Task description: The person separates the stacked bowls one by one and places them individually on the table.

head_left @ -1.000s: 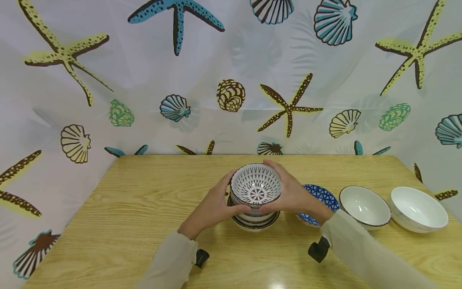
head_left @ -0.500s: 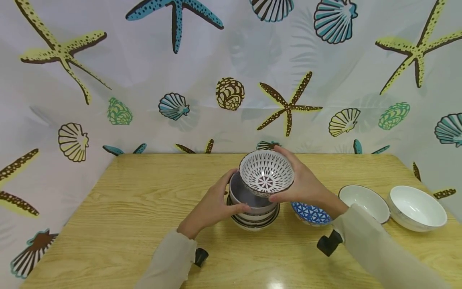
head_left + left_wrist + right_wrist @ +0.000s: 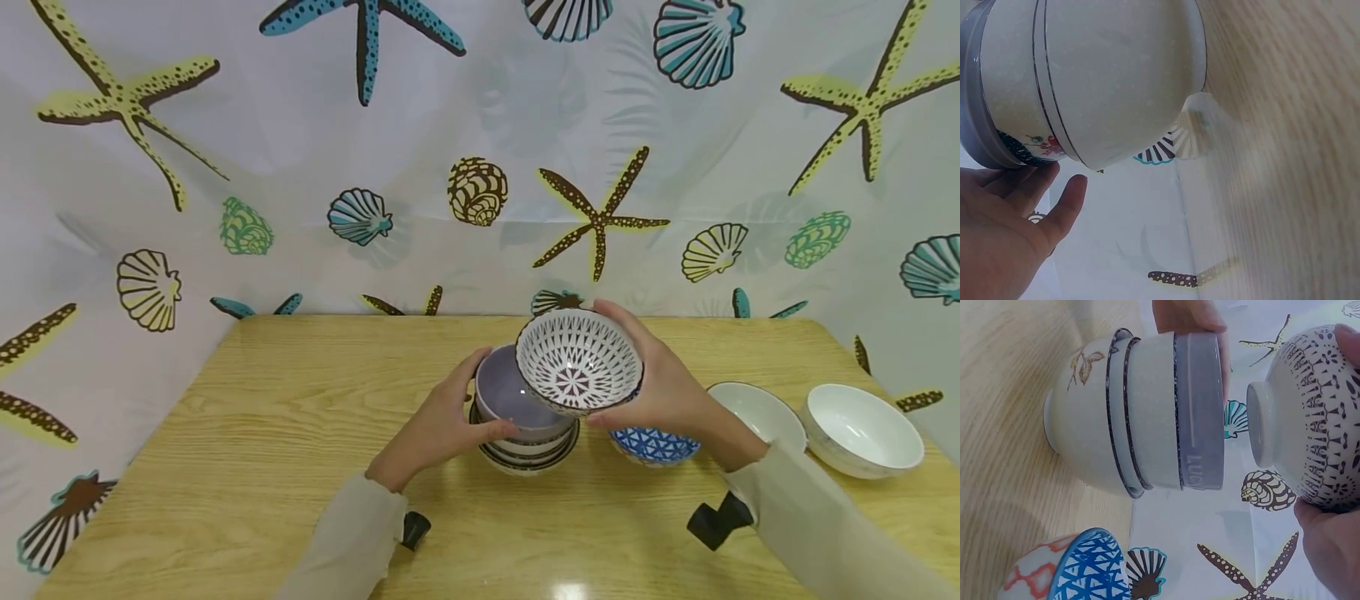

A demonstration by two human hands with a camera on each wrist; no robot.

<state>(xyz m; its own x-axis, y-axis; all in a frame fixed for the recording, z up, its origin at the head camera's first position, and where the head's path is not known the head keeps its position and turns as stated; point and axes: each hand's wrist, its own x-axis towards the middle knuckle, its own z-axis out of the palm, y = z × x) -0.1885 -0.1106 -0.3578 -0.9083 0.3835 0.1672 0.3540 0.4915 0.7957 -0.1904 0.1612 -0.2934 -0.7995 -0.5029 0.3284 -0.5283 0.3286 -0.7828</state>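
My right hand grips a white bowl with a dark geometric pattern by its side, tilted above the right of a bowl stack. A gap separates its foot from the stack in the right wrist view. The stack's top piece is a plain grey bowl. My left hand holds that grey bowl from the left, thumb on the near side. Beneath it are nested several cream bowls with dark rims, standing on the table. The left wrist view shows the left hand's fingertips against the upper bowls.
Right of the stack stands a blue-and-white patterned bowl, partly hidden by the right hand. Further right are a dark-rimmed white bowl and a plain white bowl. A shell-and-starfish cloth hangs behind the wooden table.
The right hand has lifted the patterned bowl off the stack and carried it to the right, uncovering the grey bowl. My left hand has stayed nearly still at the stack.
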